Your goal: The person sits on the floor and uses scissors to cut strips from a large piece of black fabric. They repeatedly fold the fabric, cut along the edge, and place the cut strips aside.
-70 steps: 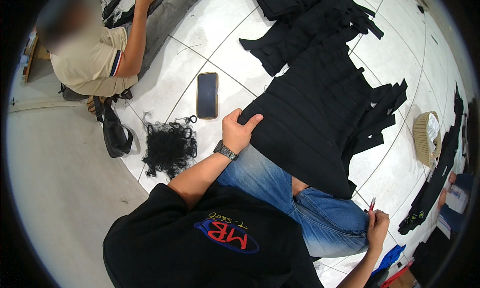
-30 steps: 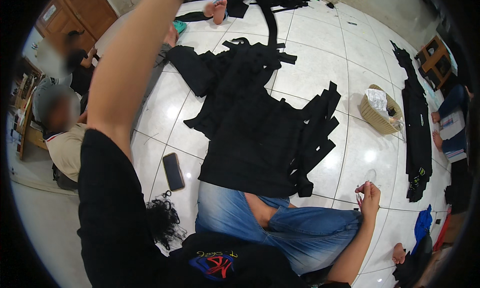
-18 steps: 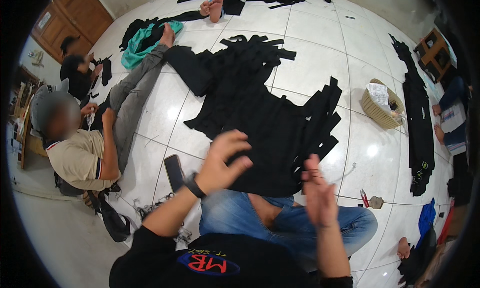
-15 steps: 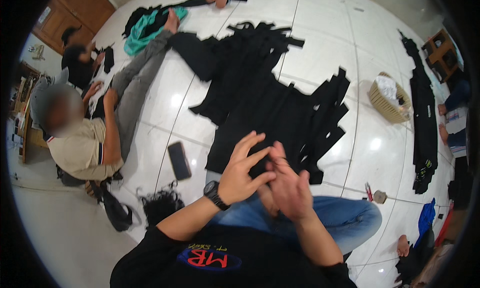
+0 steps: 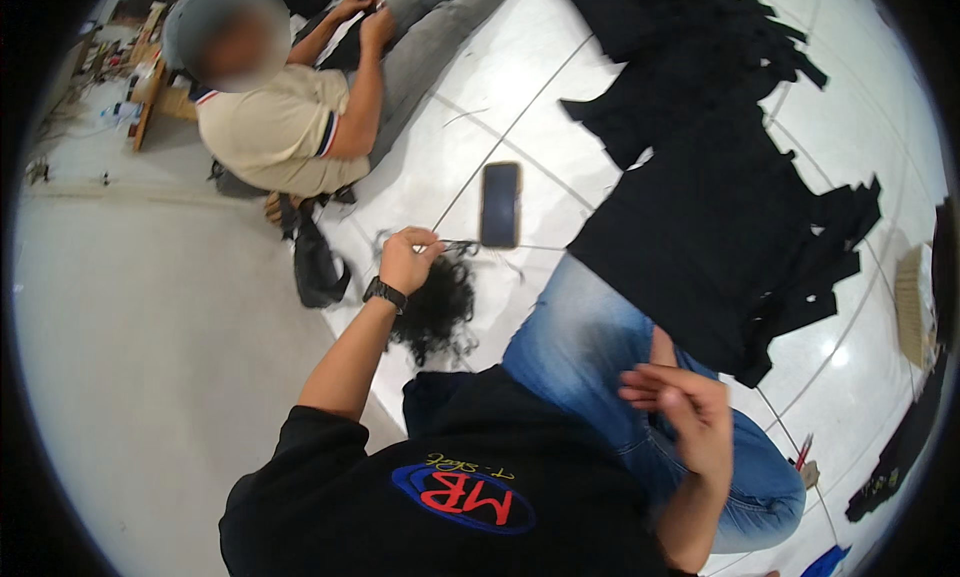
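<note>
My left hand (image 5: 408,261), with a dark watch on its wrist, pinches fingers and thumb together over a tangled pile of black thread scraps (image 5: 436,315) on the floor. Thin black strands show at its fingertips. Above my jeans, my right hand (image 5: 692,419) holds nothing visible; its fingers stretch to the left and the thumb stands apart. Black cut fabric pieces (image 5: 690,247), with strips along their right side, lie flat in front of my legs and overlap my knee. A phone (image 5: 501,205) lies between the threads and the cloth.
At the left front, a person in a beige shirt (image 5: 280,127) sits with legs stretched out, hands on dark material. A black strap-like item (image 5: 318,262) lies behind them. On the right are a woven basket (image 5: 910,302) and a small red tool (image 5: 804,451).
The view has swung left. My hands, close together before, have parted: the left reached to the thread pile and closed there, while the right stayed above my lap.
</note>
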Tool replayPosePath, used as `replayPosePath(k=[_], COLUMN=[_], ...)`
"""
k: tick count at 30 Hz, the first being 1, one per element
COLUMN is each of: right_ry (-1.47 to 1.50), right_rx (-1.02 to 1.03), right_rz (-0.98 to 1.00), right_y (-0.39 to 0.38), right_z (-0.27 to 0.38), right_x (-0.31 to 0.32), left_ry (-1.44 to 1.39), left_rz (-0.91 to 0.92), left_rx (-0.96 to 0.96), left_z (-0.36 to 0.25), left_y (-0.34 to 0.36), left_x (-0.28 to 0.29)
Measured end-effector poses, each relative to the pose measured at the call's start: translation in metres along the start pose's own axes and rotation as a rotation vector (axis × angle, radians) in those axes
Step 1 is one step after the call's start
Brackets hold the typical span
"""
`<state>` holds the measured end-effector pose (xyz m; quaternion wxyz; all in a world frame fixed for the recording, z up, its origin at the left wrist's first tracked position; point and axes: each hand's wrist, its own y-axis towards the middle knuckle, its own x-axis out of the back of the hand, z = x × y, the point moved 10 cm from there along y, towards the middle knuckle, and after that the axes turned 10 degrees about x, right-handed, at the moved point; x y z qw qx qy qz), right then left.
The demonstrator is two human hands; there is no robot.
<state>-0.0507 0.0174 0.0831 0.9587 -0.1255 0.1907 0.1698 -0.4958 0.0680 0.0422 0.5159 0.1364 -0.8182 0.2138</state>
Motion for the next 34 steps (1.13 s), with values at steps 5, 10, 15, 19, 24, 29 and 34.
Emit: replayPosePath(k=[5,10,15,19,24,29,34], right_ry=[-0.256,-0.478,-0.370,-0.414,-0.452,-0.483,-0.521], right_rx=[-0.036,0.028,0.068,0.035,0.023,-0.013,-0.005], right_rz=[-0.360,-0.597,-0.623,-0.603,-0.600,-0.645,-0.608], right_y=[-0.038,-0.060,-0.065,-0.060,-0.062,-0.069,-0.059], right_z=[-0.001,0.016,0.004,-0.005,-0.007,-0.006,0.000], right_x=[0.102,0.174,0.191,0.180,0.175,0.184,0.176], left_ry=[0.390,0.790,0.194,-0.050,0.044,0.406,1.205], left_rz=[0.242,0.115,0.101,0.141,0.085,0.083,0.259], left_rx=[0.316,0.273,-0.031,-0.489,-0.621,-0.264,-0.092], left_z=[0.165,0.157,0.065,-0.118,-0.144,-0.019,0.085], left_y=[-0.016,-0.008,0.007,-0.046,-0.056,-0.017,-0.029], left_x=[0.000,0.037,0.033,-0.044,-0.106,-0.073,-0.031])
